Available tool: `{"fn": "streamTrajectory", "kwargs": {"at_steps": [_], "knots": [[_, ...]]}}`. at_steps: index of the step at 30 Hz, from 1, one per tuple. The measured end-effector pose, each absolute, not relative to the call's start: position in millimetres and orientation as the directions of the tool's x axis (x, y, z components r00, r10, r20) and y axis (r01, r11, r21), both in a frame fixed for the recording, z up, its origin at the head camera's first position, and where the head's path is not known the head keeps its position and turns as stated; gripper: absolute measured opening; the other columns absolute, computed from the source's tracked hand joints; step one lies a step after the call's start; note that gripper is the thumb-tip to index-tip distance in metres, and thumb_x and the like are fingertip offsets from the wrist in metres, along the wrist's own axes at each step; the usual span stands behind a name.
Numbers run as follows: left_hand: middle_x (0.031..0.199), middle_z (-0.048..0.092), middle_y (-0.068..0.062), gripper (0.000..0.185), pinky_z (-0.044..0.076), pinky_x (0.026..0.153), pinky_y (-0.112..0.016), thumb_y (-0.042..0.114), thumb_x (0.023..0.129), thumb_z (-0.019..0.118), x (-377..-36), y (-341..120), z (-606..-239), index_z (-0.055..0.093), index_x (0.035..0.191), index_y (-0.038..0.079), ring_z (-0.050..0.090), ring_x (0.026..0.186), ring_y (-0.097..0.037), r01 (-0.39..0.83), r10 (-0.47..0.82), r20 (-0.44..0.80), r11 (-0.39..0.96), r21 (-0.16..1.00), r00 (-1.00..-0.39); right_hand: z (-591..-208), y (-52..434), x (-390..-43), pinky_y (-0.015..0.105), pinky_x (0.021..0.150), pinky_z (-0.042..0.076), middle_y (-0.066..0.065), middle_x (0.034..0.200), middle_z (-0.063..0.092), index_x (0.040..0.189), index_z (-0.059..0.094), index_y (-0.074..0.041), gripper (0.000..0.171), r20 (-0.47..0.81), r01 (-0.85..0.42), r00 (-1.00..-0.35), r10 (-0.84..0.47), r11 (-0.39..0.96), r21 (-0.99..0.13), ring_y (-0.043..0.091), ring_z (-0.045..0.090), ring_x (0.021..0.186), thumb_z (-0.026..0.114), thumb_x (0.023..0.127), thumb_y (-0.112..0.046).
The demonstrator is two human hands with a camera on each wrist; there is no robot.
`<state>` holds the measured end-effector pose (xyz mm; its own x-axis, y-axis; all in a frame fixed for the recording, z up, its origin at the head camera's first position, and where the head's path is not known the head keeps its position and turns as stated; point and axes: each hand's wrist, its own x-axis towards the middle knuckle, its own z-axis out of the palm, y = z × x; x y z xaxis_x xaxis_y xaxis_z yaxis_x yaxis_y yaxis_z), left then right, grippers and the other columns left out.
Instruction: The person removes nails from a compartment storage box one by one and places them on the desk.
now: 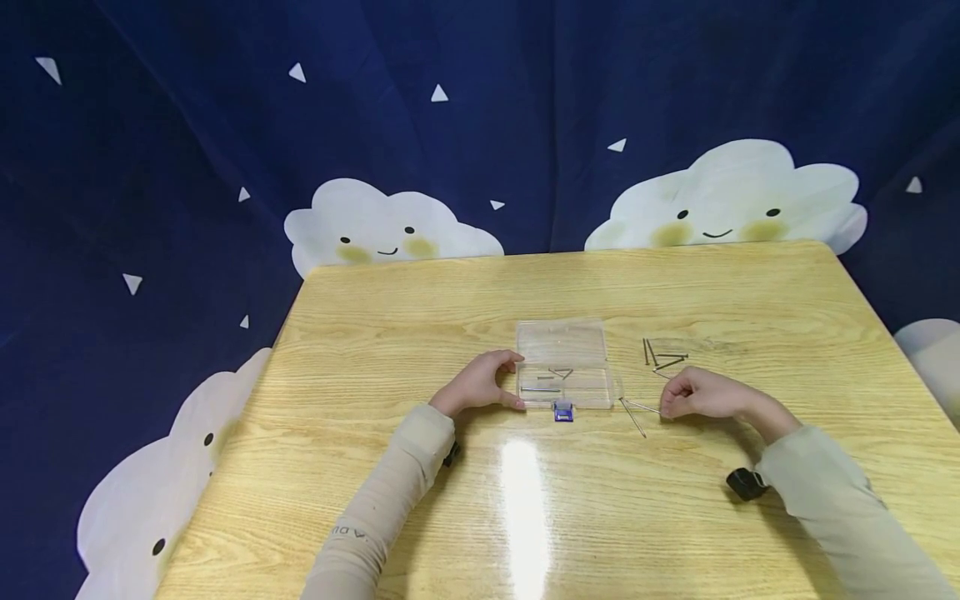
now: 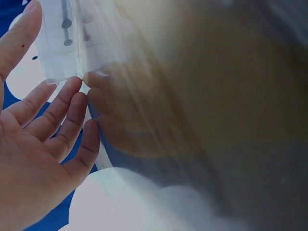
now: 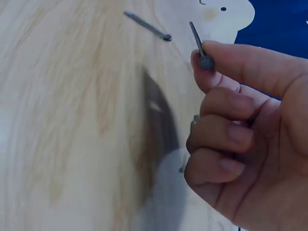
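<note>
A clear plastic box (image 1: pixel 592 398) with a blue latch (image 1: pixel 563 412) stands with its lid (image 1: pixel 561 342) raised at the back and several nails inside. My left hand (image 1: pixel 483 383) holds its left end, thumb at the front corner and index finger at the back one; the left wrist view shows the other fingers (image 2: pixel 77 108) spread beside it. To the right of the box, my right hand (image 1: pixel 697 393) pinches a nail (image 3: pixel 196 37) between thumb and index finger, the head by the fingertips and the point sticking out. The remaining right fingers (image 3: pixel 219 130) are curled in.
A loose nail (image 1: pixel 633 419) lies on the wooden table (image 1: pixel 390 333) between the box and my right hand. Behind that hand is a small group of nails (image 1: pixel 670 357). A dark blue curtain (image 1: pixel 480 125) with white clouds hangs at the table's back and left.
</note>
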<state>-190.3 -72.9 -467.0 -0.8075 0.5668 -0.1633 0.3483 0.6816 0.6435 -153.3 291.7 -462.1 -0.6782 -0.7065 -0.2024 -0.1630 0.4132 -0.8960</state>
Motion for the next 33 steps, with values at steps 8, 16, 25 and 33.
{"fn": "streamTrajectory", "kwargs": {"at_steps": [8,16,25,33], "knots": [[0.109,0.058,-0.006,0.074,0.035,0.096,-0.032,0.028,0.065,0.083,-190.0,-73.5,-467.1,0.049,0.126,0.004,0.051,0.105,-0.02,0.346,0.566,-0.166,0.682,0.645,-0.807,-469.5,298.7,-152.7,0.021,0.056,0.037,-0.005,0.062,0.051,0.08,0.066,0.005,0.011,-0.271,-0.097,-0.75,-0.603,0.506,-0.857,0.004,0.041,0.056,0.061,0.082,-0.005],[0.11,0.058,-0.007,0.074,0.036,0.096,-0.032,0.027,0.065,0.083,-189.1,-73.1,-466.0,0.049,0.127,0.004,0.051,0.105,-0.02,0.339,0.562,-0.171,0.684,0.647,-0.809,-473.0,296.1,-153.7,0.024,0.057,0.036,-0.002,0.061,0.056,0.074,0.069,-0.002,0.008,-0.282,-0.114,-0.807,-0.519,0.605,-0.788,0.006,0.039,0.054,0.066,0.079,-0.009],[0.11,0.058,-0.007,0.075,0.036,0.096,-0.031,0.029,0.065,0.083,-189.4,-73.1,-467.1,0.049,0.127,0.004,0.051,0.105,-0.019,0.337,0.563,-0.175,0.684,0.648,-0.808,-462.1,292.5,-159.0,0.023,0.06,0.039,0.004,0.077,0.063,0.081,0.068,0.002,0.013,-0.279,-0.101,-0.822,-0.496,0.61,-0.786,0.007,0.046,0.064,0.064,0.082,-0.01],[0.11,0.058,-0.007,0.075,0.036,0.096,-0.031,0.029,0.065,0.083,-190.8,-73.9,-469.4,0.048,0.127,0.004,0.051,0.104,-0.019,0.341,0.567,-0.172,0.681,0.648,-0.806,-458.0,273.0,-171.6,0.023,0.059,0.039,0.008,0.079,0.064,0.084,0.068,0.001,0.015,-0.257,-0.106,-0.801,-0.542,0.55,-0.829,0.008,0.045,0.062,0.062,0.085,-0.013]]}}
